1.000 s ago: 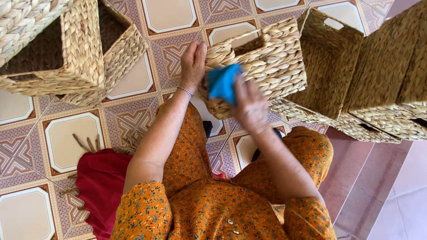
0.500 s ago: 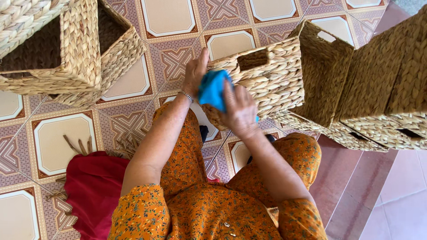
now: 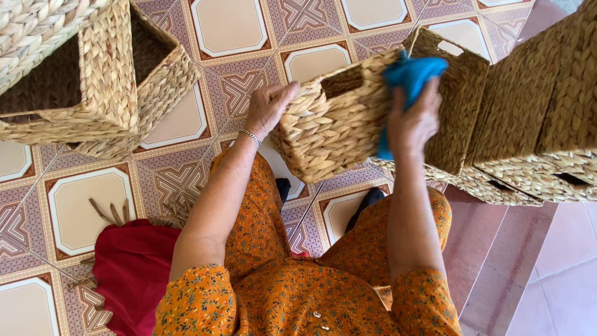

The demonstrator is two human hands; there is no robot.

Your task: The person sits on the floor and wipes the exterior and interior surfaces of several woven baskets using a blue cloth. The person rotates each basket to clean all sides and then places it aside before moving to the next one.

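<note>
left hand [image 3: 268, 107] fingers closed on basket [image 3: 336, 118] corner, held above floor | right hand [image 3: 413, 121] presses blue cloth [image 3: 407, 78] on its side | risk: one-corner grip, basket may twist, drop

Both my arms extended forward, bare below short sleeves. My left hand [image 3: 268, 109]: fingers curled, gripping, thin bracelet at wrist. My right hand [image 3: 413, 120] raised higher (back of hand toward camera), fingers closed, pressing flat, wrist straight.
</note>
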